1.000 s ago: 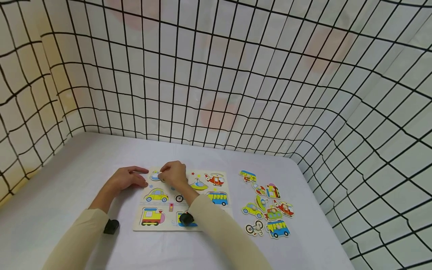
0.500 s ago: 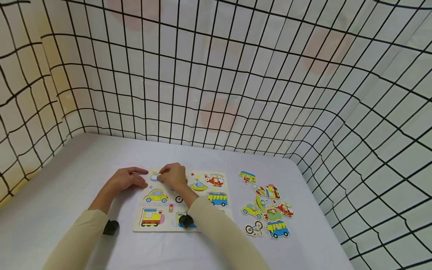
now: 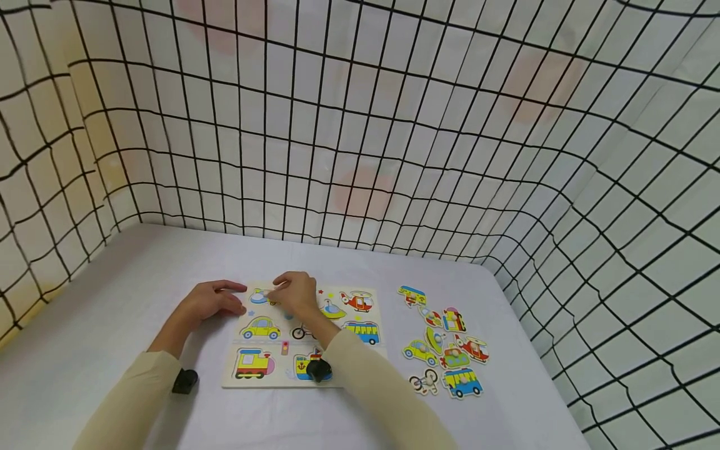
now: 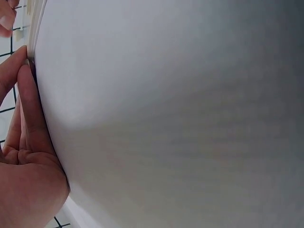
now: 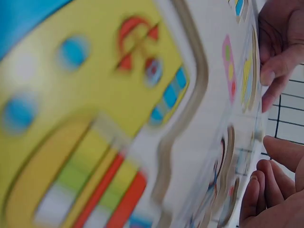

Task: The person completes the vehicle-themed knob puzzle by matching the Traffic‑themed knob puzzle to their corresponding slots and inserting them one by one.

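A puzzle board (image 3: 228, 375) printed with vehicles lies flat on the table. My left hand (image 3: 205, 301) rests beside its left edge. In the left wrist view my thumb and a finger (image 4: 31, 95) meet right at that edge. Over the board's upper left is my right hand (image 3: 296, 294), fingertips loosely apart near a blue-and-yellow vehicle picture (image 3: 259, 297). A small pale knob (image 5: 259, 135) stands close to these fingertips in the right wrist view. Behind the right hand and sleeve, part of the board is hidden. Printed car (image 3: 260, 327) and train (image 3: 253, 364) show uncovered.
Several loose knobbed puzzle pieces lie right of the board, among them a bus piece (image 3: 463, 382), a bicycle piece (image 3: 424, 380), a car piece (image 3: 420, 352) and a helicopter piece (image 3: 472, 347). Black grid netting (image 3: 360, 156) rises behind and beside the white table (image 3: 523, 400).
My right fingers, earlier bunched together at the upper-left picture, have spread and drawn slightly right, uncovering more of it. The left hand and loose pieces have stayed put.
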`<move>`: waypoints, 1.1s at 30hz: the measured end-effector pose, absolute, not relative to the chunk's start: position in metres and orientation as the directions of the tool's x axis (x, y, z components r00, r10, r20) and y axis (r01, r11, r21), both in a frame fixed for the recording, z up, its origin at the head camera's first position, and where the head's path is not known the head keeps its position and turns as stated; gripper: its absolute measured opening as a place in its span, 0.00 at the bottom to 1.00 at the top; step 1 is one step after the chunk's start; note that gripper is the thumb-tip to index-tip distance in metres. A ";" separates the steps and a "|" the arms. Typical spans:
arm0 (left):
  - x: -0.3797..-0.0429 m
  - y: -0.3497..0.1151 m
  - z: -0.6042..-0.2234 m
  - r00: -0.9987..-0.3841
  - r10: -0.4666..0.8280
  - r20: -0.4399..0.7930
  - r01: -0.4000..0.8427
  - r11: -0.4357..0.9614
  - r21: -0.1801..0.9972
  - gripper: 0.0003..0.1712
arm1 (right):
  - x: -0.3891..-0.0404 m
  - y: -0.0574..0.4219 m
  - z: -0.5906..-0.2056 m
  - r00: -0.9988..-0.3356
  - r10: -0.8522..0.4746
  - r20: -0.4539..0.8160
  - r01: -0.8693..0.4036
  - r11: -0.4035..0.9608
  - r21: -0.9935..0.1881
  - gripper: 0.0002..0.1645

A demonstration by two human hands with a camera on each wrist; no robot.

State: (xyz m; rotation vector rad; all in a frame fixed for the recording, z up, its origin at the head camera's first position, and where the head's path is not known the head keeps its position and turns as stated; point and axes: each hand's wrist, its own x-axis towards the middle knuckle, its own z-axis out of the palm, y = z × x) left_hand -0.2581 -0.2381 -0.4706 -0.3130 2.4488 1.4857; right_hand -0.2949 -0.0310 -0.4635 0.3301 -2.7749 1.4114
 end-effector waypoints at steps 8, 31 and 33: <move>-0.258 -0.239 -0.470 -0.942 -0.049 -0.331 -0.317 0.453 0.833 0.39 | -0.300 0.005 -0.451 -0.962 -0.232 0.146 -0.256 0.571 -0.780 0.14; -0.258 -0.239 -0.472 -0.941 -0.044 -0.337 -0.320 0.447 0.835 0.39 | -0.302 0.120 -0.405 -0.976 -0.139 0.169 -0.219 0.666 -0.713 0.16; -0.258 -0.239 -0.472 -0.940 -0.045 -0.339 -0.322 0.447 0.835 0.39 | -0.302 0.132 -0.404 -0.978 -0.121 0.172 -0.208 0.676 -0.707 0.16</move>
